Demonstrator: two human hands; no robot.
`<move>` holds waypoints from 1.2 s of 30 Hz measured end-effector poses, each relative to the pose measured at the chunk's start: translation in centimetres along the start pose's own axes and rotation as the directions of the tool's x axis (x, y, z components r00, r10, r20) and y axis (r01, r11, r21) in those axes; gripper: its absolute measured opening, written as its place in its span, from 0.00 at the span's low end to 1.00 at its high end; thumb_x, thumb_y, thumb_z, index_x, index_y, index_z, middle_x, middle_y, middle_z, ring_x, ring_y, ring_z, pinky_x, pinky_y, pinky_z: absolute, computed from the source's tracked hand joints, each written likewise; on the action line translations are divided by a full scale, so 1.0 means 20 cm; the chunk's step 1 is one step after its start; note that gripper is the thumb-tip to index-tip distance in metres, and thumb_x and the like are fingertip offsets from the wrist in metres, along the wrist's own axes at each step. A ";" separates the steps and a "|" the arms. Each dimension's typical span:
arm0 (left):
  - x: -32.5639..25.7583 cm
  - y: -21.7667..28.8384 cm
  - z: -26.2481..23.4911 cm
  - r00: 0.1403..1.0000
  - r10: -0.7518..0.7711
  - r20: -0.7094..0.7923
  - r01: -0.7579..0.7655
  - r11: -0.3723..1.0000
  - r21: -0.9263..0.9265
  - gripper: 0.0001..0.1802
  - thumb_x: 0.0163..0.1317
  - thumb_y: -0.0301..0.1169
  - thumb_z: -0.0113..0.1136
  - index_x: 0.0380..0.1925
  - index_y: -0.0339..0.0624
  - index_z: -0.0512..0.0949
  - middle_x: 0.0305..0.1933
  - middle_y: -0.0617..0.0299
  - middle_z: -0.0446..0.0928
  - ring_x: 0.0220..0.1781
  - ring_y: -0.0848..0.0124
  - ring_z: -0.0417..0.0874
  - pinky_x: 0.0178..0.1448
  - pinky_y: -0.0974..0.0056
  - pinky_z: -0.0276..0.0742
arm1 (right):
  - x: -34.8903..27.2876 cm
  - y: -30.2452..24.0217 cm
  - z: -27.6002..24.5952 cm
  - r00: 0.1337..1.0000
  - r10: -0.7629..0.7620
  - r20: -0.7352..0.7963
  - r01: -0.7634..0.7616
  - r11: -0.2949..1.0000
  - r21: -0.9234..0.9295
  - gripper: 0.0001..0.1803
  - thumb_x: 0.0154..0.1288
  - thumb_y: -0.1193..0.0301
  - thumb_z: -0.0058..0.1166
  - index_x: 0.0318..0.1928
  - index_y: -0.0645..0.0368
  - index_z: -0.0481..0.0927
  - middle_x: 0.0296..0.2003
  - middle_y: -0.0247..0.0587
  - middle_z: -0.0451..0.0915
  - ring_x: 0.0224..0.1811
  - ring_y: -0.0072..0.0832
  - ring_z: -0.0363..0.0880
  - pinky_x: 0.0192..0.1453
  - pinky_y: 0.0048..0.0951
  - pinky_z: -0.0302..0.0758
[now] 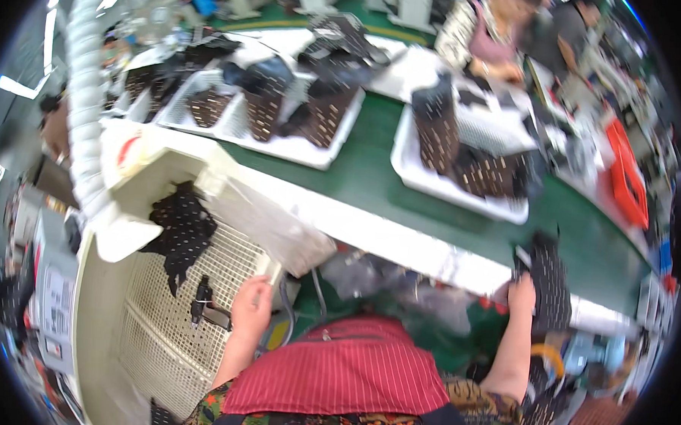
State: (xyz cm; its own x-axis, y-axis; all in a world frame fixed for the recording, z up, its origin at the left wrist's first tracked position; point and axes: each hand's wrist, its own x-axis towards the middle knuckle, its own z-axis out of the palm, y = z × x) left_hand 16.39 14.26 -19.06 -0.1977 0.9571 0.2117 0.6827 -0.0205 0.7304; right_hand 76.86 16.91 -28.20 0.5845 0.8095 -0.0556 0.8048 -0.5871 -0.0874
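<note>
My left hand (252, 306) hovers at the right side of a beige perforated booth (153, 318), fingers loosely apart with nothing visible in them. In the booth lie a black pale-flecked fabric piece (182, 228) and a small black hand tool (202, 301), close to my left hand. My right hand (521, 293) is at the conveyor's near white edge, closed on the side of a dark flecked fabric piece (551, 286). That piece hangs partly over the edge. Blur and the hand itself hide the exact grip.
Across the green conveyor (342, 178) stand a white tray (329, 160) and another white tray (463, 199), both holding brown flecked pieces. A ribbed white hose (84, 87) rises at the left. A person (492, 41) works on the far side. An orange-red bin (627, 176) stands at the right.
</note>
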 end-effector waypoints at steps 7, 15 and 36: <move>-0.02 0.25 0.13 0.979 0.041 0.199 0.007 0.972 -0.235 0.07 0.62 0.28 0.56 0.34 0.35 0.79 0.43 0.54 0.80 0.44 0.62 0.81 0.49 0.64 0.75 | 0.05 -0.24 0.00 0.930 -0.202 -0.306 0.343 0.775 0.530 0.15 0.60 0.72 0.41 0.44 0.65 0.74 0.30 0.51 0.77 0.30 0.41 0.78 0.38 0.41 0.78; 0.13 0.44 0.37 0.843 0.185 0.505 0.143 0.828 -0.543 0.21 0.61 0.29 0.59 0.53 0.38 0.69 0.56 0.56 0.74 0.52 0.68 0.77 0.54 0.64 0.73 | -0.39 -1.17 -0.50 0.752 -0.628 0.199 -0.431 -0.241 0.869 0.15 0.56 0.75 0.44 0.46 0.64 0.71 0.21 0.39 0.72 0.17 0.28 0.73 0.24 0.32 0.77; 0.03 0.21 0.27 0.395 0.143 0.907 0.409 0.857 -0.313 0.16 0.69 0.31 0.42 0.26 0.35 0.74 0.27 0.57 0.78 0.36 0.68 0.80 0.49 0.66 0.73 | -0.99 -0.88 -0.59 0.717 -0.532 0.449 -0.557 -0.052 0.829 0.10 0.64 0.71 0.52 0.45 0.57 0.73 0.24 0.27 0.69 0.25 0.18 0.71 0.29 0.23 0.71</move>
State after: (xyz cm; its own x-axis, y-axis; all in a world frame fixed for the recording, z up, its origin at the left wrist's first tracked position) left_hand 22.82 16.33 -19.36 0.6576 0.6376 -0.4013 0.2844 0.2832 0.9159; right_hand 52.31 11.08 -13.83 -0.0555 0.8962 -0.4402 -0.4529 -0.4155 -0.7888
